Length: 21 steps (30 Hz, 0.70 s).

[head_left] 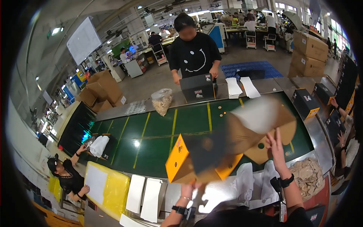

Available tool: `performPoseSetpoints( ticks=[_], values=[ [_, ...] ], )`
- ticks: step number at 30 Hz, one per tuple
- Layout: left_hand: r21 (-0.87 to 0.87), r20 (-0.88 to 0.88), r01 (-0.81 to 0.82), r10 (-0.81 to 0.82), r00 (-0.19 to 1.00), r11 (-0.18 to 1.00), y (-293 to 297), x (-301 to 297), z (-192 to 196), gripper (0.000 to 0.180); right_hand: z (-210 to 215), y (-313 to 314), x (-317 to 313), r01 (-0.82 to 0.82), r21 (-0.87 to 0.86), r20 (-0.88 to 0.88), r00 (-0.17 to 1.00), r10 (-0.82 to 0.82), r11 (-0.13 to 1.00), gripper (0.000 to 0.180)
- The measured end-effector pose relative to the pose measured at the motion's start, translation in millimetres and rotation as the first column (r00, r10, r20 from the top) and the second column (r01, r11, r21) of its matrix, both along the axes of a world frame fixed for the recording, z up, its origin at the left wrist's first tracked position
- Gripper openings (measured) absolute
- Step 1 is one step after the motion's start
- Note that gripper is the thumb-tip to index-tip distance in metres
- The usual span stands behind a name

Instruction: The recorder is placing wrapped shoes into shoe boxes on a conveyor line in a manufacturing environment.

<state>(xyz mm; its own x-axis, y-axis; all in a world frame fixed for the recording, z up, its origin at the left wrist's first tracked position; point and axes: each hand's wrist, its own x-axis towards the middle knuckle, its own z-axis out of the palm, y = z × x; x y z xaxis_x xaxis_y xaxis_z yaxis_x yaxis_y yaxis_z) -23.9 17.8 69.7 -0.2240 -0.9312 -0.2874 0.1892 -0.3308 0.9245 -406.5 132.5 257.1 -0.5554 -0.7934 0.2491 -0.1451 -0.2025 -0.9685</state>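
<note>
A black and orange shoebox (177,160) hangs tilted over the near side of the green conveyor belt, its middle smeared by motion. My left hand (190,186) grips its near lower edge, the fingers partly hidden. On the right, the box's brown inner flap (289,123) stands open, with a round hole in it. My right hand (278,149) has its fingers laid over this flap, while its thumb is hidden. A blurred white sheet (259,115) covers part of the brown inside. Below my right hand lie white paper-wrapped bundles (245,179).
Across the green belt (128,132), a co-worker handles a black shoebox (197,89). A bag of small pieces (162,101) lies beside it. White card stacks (153,198) and a yellow-wrapped bundle (113,189) sit at left. Crumpled brown paper (308,179) is at right, near more boxes (305,104).
</note>
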Motion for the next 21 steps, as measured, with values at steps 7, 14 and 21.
performPoseSetpoints(
  ticks=[7, 14, 21],
  values=[
    [0.852, -0.139, 0.044, 0.143, 0.980, 0.522, 108.2, 50.7, -70.5, 0.024, -207.3, 17.7, -6.3, 0.207, 0.445, -0.493, 0.869, 0.045, 0.871, 0.062],
    [0.764, -0.294, 0.026, 0.313, 0.903, 0.644, 94.2, 45.6, -43.8, 0.029, -251.5, 46.2, 65.0, 0.090, 0.783, -0.255, 0.949, 0.185, 0.616, 0.113],
    [0.784, -0.241, 0.051, 0.228, 0.943, 0.619, 85.5, 48.0, -72.5, 0.030, -213.1, 44.8, 47.5, -0.250, 0.606, 0.524, 0.840, -0.143, 0.755, 0.093]
  ],
)
